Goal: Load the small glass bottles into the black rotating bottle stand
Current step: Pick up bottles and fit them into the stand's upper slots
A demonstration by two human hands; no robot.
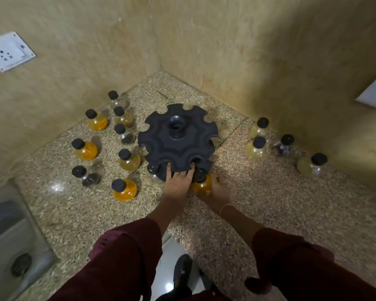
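We see left hand (178,181) fingers spread flat on black rotating bottle stand (176,137) at 6 o'clock, right hand (219,190) grasping orange-filled glass bottle (202,185).

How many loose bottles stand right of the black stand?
4. Two pale yellow bottles nearest the black stand, a dark-filled bottle by the wall, and a yellowish bottle farthest right. None look hidden.
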